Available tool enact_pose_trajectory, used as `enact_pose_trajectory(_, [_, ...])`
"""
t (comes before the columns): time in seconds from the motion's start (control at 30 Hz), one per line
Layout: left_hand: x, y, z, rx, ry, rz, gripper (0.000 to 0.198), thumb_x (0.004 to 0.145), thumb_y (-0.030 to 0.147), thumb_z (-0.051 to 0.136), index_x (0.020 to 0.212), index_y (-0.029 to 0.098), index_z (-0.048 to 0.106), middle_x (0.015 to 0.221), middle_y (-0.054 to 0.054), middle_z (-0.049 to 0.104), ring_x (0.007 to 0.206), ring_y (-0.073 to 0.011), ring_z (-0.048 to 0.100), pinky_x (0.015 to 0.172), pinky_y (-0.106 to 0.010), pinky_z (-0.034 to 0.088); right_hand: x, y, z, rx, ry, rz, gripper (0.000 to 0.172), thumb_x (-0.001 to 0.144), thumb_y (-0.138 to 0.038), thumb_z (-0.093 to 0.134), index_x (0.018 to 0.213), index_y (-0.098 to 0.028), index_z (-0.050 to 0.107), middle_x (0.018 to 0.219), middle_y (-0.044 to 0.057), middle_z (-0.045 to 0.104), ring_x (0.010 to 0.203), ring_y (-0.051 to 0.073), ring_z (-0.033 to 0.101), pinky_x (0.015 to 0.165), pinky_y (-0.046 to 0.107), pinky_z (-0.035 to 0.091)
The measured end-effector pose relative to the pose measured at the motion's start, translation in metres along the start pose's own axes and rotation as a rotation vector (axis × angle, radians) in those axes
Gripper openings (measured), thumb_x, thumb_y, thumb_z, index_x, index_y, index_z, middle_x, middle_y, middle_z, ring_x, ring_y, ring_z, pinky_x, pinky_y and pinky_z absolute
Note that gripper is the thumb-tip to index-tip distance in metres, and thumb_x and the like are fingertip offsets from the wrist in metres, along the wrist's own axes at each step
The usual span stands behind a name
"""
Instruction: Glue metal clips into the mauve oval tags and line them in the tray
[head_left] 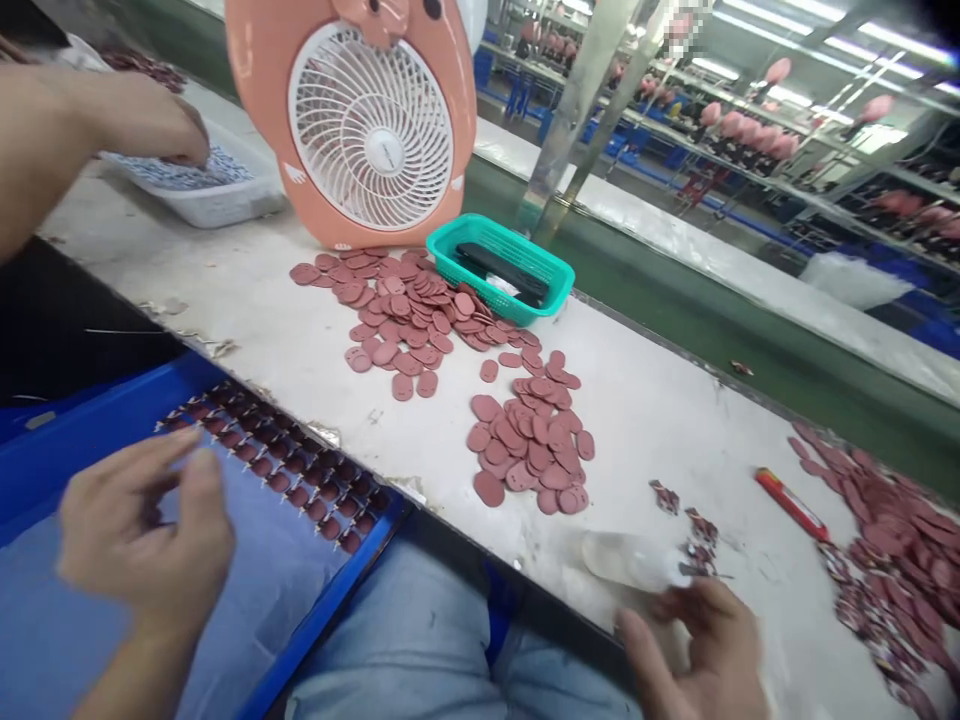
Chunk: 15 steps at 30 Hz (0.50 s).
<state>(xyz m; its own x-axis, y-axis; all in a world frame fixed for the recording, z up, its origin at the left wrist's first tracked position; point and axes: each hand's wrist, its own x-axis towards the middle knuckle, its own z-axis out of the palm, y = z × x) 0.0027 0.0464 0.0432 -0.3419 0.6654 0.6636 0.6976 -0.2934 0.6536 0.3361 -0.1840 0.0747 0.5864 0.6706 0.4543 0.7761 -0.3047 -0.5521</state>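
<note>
My left hand [154, 530] hovers over a blue tray [315, 640], fingers bent and thumb slightly apart, with nothing visible between them. Along the tray's far side stand rows of small dark-red pieces [296, 495] with pale ends; bluish sheeting [255, 560] covers the nearer part. At the table's front edge, my right hand [701, 650] is blurred, its thumb and fingers apart. Just beyond its fingertips a translucent white bottle [626, 558] lies on its side; whether they touch is unclear. Flat reddish oval pieces [532, 440] lie in a loose pile on the white table [420, 450].
Another person's hand [150, 115] reaches into a white tub [225, 205] of small pieces. An orange fan [262, 100] stands behind more ovals [405, 310], beside a green basket [559, 290]. A red tube [791, 503] and further reddish pieces [892, 540] lie right.
</note>
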Motion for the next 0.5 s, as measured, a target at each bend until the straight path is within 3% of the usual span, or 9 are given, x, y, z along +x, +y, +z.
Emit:
enact_pose_trajectory(0.03, [-0.009, 0.027, 0.003, -0.097, -0.024, 0.123, 0.025, 0.08, 0.023, 0.074, 0.105, 0.023, 0.077, 0.103, -0.01, 0.078, 0.099, -0.0338, 0.07, 0.091, -0.047, 0.051, 0.001, -0.004, 0.006, -0.007, -0.051, 0.047, 0.056, 0.085, -0.057, 0.071, 0.123, -0.019, 0.055, 0.101, 0.01, 0.063, 0.08, 0.025, 0.063, 0.071, 0.038, 0.054])
enact_pose_trajectory(0.07, [-0.017, 0.052, 0.007, -0.171, -0.168, 0.224, 0.028, 0.082, 0.022, 0.074, 0.109, 0.027, 0.076, 0.109, -0.009, 0.077, 0.104, -0.0332, 0.068, 0.099, -0.049, 0.046, 0.003, -0.008, 0.012, -0.014, -0.095, 0.061, 0.061, 0.085, -0.059, 0.07, 0.127, -0.018, 0.054, 0.109, 0.013, 0.063, 0.089, 0.027, 0.062, 0.075, 0.039, 0.053])
enact_pose_trajectory(0.13, [-0.03, 0.091, 0.017, -0.278, -0.592, 0.462, 0.04, 0.082, 0.025, 0.076, 0.121, 0.032, 0.072, 0.123, -0.009, 0.075, 0.114, -0.0342, 0.065, 0.106, -0.049, 0.039, 0.009, -0.012, 0.018, -0.009, -0.151, 0.0, 0.059, 0.087, -0.055, 0.071, 0.129, -0.017, 0.056, 0.114, 0.015, 0.063, 0.1, 0.03, 0.06, 0.079, 0.041, 0.052])
enact_pose_trajectory(0.2, [-0.04, 0.11, 0.025, -0.304, -0.897, 0.604, 0.05, 0.081, 0.031, 0.08, 0.129, 0.034, 0.068, 0.133, -0.009, 0.072, 0.12, -0.0358, 0.063, 0.112, -0.05, 0.03, 0.014, -0.012, 0.019, 0.017, -0.159, -0.079, 0.047, 0.089, -0.049, 0.07, 0.123, -0.017, 0.062, 0.11, 0.014, 0.064, 0.1, 0.029, 0.061, 0.08, 0.04, 0.053])
enact_pose_trajectory(0.23, [-0.045, 0.114, 0.027, -0.311, -0.968, 0.643, 0.052, 0.081, 0.033, 0.081, 0.131, 0.034, 0.068, 0.133, -0.008, 0.072, 0.12, -0.0357, 0.064, 0.113, -0.049, 0.028, 0.016, -0.011, 0.018, 0.048, -0.155, -0.08, 0.042, 0.09, -0.046, 0.07, 0.12, -0.017, 0.064, 0.107, 0.014, 0.064, 0.099, 0.029, 0.062, 0.08, 0.04, 0.053])
enact_pose_trajectory(0.3, [-0.054, 0.113, 0.024, -0.342, -0.958, 0.668, 0.045, 0.084, 0.028, 0.079, 0.127, 0.036, 0.071, 0.127, -0.005, 0.076, 0.112, -0.0316, 0.069, 0.11, -0.046, 0.029, 0.013, -0.011, 0.014, 0.171, -0.142, 0.008, 0.038, 0.092, -0.044, 0.067, 0.12, -0.018, 0.064, 0.111, 0.014, 0.066, 0.105, 0.03, 0.062, 0.085, 0.042, 0.053])
enact_pose_trajectory(0.4, [-0.067, 0.113, 0.006, -0.499, -0.847, 0.515, 0.036, 0.09, 0.011, 0.07, 0.113, 0.038, 0.078, 0.105, 0.001, 0.083, 0.091, -0.0217, 0.075, 0.095, -0.038, 0.04, 0.001, -0.017, 0.008, 0.564, -0.143, 0.192, 0.036, 0.096, -0.044, 0.058, 0.122, -0.02, 0.06, 0.113, 0.012, 0.067, 0.1, 0.027, 0.066, 0.082, 0.041, 0.056])
enact_pose_trajectory(0.43, [-0.071, 0.117, -0.002, -0.572, -0.86, 0.348, 0.033, 0.09, 0.011, 0.069, 0.108, 0.037, 0.08, 0.1, 0.002, 0.083, 0.086, -0.0201, 0.075, 0.09, -0.036, 0.044, -0.003, -0.021, 0.007, 0.721, -0.165, 0.24, 0.033, 0.097, -0.045, 0.055, 0.119, -0.021, 0.059, 0.107, 0.01, 0.067, 0.089, 0.024, 0.066, 0.074, 0.037, 0.057])
enact_pose_trajectory(0.5, [-0.078, 0.132, -0.018, -0.702, -0.961, -0.159, 0.017, 0.09, 0.023, 0.073, 0.1, 0.033, 0.083, 0.089, -0.001, 0.083, 0.082, -0.0206, 0.075, 0.08, -0.032, 0.05, -0.009, -0.033, 0.006, 0.972, -0.253, 0.32, 0.029, 0.095, -0.045, 0.059, 0.114, -0.024, 0.056, 0.091, 0.003, 0.064, 0.064, 0.015, 0.058, 0.055, 0.027, 0.051])
